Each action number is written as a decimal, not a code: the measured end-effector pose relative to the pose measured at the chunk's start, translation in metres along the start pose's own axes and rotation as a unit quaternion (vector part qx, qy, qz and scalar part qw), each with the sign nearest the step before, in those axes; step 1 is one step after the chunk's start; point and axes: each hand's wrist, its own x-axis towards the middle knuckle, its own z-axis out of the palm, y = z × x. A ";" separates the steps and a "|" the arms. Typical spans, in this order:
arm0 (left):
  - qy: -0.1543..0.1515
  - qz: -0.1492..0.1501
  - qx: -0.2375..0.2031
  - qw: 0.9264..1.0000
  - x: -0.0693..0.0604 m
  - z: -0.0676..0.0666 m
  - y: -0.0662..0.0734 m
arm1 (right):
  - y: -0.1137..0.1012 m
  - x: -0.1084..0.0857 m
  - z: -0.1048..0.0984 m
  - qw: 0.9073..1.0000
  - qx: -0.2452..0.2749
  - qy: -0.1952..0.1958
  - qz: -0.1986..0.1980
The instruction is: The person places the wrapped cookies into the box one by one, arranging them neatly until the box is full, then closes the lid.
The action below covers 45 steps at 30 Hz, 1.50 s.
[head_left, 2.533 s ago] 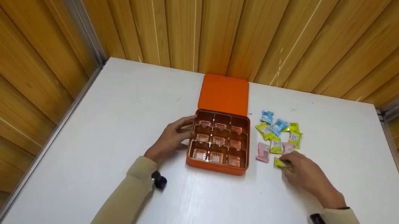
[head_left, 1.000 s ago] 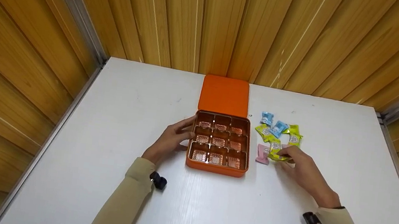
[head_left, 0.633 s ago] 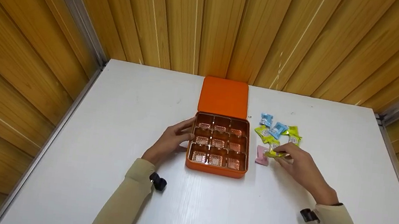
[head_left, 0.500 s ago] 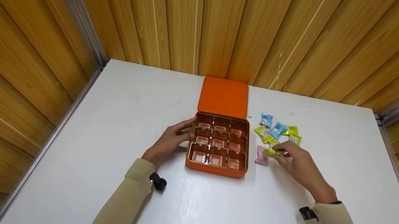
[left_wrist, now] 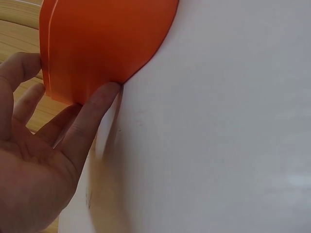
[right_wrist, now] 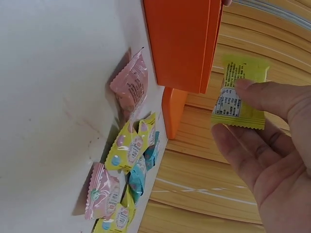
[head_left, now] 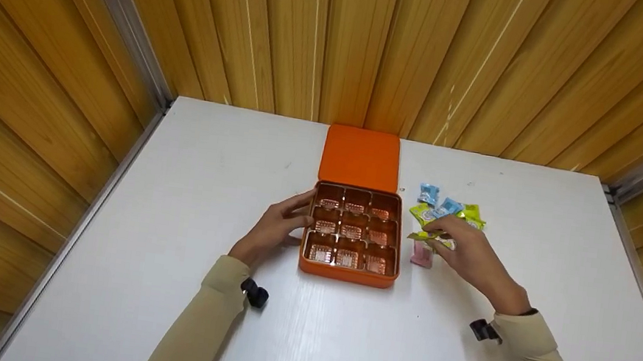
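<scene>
An orange tin box point(head_left: 348, 276) stands on the table with its lid point(head_left: 360, 158) folded back and a bare nine-compartment insert point(head_left: 353, 228) inside. My left hand point(head_left: 273, 225) rests its fingertips against the tin's left side; in the left wrist view the fingers point(left_wrist: 92, 114) lie nearly straight on the orange wall. Between thumb and fingers, my right hand point(head_left: 474, 257) pinches a yellow-green wrapped candy point(right_wrist: 239, 92), raised off the table just right of the tin. Below it lies a pink wrapped candy point(head_left: 421, 255). The right hand partly covers other candies.
Farther back on the right lie blue candies point(head_left: 429, 193) and several yellow-green candies point(head_left: 471, 212). A second pink candy point(right_wrist: 103, 191) shows in the right wrist view. The white table point(head_left: 199, 178) meets slatted wooden walls point(head_left: 290, 35) at the back and sides.
My right hand has picked up a yellow-green candy from the near edge of the pile and carried it left and upward, toward the tin. My left hand has stayed at the tin's side.
</scene>
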 end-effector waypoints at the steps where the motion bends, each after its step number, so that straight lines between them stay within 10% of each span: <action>1: -0.001 0.000 0.001 1.000 0.000 0.000 0.000 | -0.001 0.002 0.000 1.000 0.003 0.000 -0.002; 45: -0.009 0.001 0.026 1.000 -0.001 -0.001 0.004 | -0.068 0.067 0.047 0.992 0.053 -0.077 -0.087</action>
